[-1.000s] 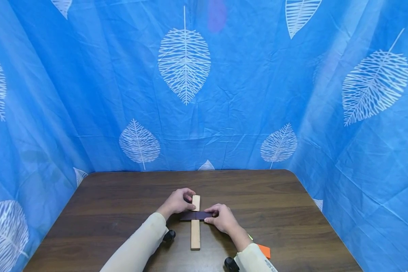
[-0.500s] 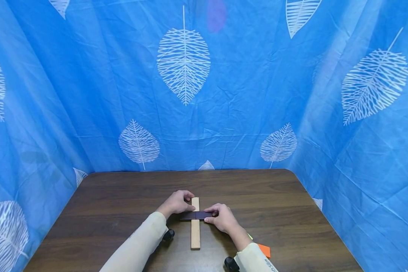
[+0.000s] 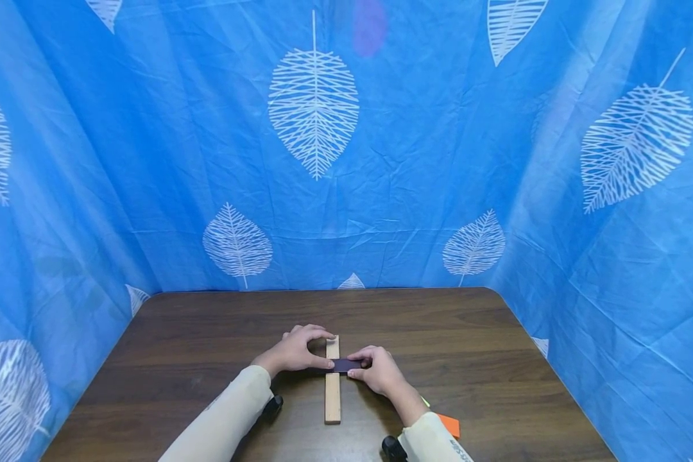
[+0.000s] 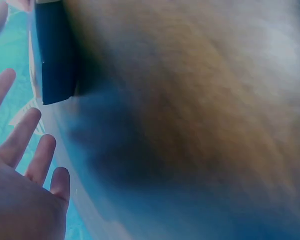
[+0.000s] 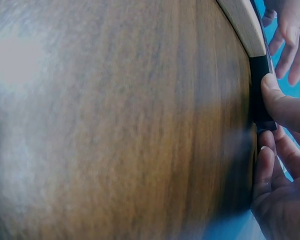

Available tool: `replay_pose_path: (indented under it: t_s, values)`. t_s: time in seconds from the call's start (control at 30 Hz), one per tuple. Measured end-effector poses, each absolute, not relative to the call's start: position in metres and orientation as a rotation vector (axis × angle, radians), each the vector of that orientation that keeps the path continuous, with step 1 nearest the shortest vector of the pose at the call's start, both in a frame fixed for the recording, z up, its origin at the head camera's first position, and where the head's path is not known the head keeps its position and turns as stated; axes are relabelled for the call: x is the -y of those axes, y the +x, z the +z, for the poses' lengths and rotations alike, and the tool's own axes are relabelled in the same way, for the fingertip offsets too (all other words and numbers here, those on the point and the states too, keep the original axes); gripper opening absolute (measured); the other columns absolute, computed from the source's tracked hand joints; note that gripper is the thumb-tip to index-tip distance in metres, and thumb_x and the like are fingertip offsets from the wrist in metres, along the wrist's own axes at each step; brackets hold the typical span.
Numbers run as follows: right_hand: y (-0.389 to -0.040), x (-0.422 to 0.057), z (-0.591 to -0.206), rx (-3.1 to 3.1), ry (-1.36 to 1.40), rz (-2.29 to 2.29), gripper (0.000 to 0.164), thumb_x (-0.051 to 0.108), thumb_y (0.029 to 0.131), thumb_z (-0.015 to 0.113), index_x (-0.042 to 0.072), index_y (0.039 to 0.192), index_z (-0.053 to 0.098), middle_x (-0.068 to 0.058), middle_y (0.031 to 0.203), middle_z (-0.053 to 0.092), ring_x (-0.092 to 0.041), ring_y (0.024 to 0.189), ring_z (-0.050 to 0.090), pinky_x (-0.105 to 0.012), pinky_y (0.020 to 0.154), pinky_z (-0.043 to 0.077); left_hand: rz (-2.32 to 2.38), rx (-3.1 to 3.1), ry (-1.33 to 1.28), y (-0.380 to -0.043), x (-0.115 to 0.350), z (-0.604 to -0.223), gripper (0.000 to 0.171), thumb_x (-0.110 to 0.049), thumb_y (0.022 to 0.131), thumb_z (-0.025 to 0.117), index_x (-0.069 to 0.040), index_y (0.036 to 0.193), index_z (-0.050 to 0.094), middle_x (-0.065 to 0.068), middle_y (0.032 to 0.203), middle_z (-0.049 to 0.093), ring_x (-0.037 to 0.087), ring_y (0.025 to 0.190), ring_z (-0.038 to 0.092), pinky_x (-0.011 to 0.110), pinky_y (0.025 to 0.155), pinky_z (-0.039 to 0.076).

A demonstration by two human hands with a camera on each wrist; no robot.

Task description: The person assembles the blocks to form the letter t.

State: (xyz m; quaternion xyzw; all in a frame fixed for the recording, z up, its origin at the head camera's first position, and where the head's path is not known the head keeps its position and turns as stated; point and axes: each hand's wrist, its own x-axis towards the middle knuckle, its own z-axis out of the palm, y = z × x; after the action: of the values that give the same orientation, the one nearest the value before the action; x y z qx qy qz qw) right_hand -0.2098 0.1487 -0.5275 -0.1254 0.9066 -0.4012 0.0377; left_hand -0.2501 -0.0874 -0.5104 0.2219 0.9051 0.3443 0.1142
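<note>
Two pale wooden blocks, one near and one far, lie in line on the table, with a dark brown block running crosswise between them. My right hand pinches the dark piece's right end, its thumb against the near side in the right wrist view. My left hand reaches in from the left with its thumb tip at the crossing and its index fingertip over the far pale block's far end. In the left wrist view its other fingers are extended and spread, beside a dark block end.
An orange piece lies beside the right sleeve, with a yellow-green edge partly hidden there. The brown wood-grain table ends at a blue leaf-patterned curtain. Black wrist cameras hang below the sleeves.
The far pale block slid slightly toward me. My left hand then left its side, spread thumb and index finger apart, and shifted so the thumb covers the crossing. The right hand stayed put.
</note>
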Motion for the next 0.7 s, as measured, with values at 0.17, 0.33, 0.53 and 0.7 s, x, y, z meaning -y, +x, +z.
replay_pose_path:
  t_s: [0.17,0.33,0.53,0.7]
  values:
    - [-0.2092,-0.1489,-0.5269,-2.783,-0.374,-1.218,0.023,0.012,0.082,0.085,0.009,0.105,0.079,0.001,0.097,0.066,-0.013,0.083,0.055,-0.032,0.074,0.046,0.910,-2.642,0.726,-0.2458,0.0893,-0.5123,0.066,-0.055,0.075,0.084,-0.026,0.132,0.067,0.009,0.148,0.049,0.035,0.132,0.038,0.065,0.102,0.023]
    - [-0.2088,-0.1487,-0.5267,-2.785,-0.374,-1.217,0.023,0.013,0.082,0.085,0.009,0.105,0.079,0.001,0.094,0.065,-0.014,0.082,0.054,-0.033,0.073,0.046,0.889,-2.645,0.749,-0.2449,0.0882,-0.5151,0.067,-0.054,0.073,0.086,-0.025,0.131,0.067,0.007,0.148,0.048,0.034,0.133,0.039,0.063,0.102,0.024]
    - [-0.2089,-0.1479,-0.5265,-2.810,-0.382,-1.190,0.024,0.013,0.082,0.085,0.009,0.104,0.079,0.002,0.092,0.063,-0.013,0.080,0.053,-0.032,0.073,0.045,0.893,-2.660,0.755,-0.2440,0.0878,-0.5140,0.066,-0.053,0.072,0.087,-0.025,0.128,0.069,0.006,0.146,0.050,0.034,0.131,0.040,0.063,0.099,0.024]
    - [-0.2066,-0.1476,-0.5237,-2.829,-0.396,-1.150,0.024,0.014,0.083,0.085,0.008,0.105,0.079,0.002,0.093,0.063,-0.014,0.081,0.054,-0.032,0.073,0.045,0.858,-2.674,0.754,-0.2436,0.0865,-0.5141,0.064,-0.054,0.072,0.087,-0.026,0.127,0.069,0.005,0.147,0.050,0.034,0.130,0.041,0.062,0.098,0.025]
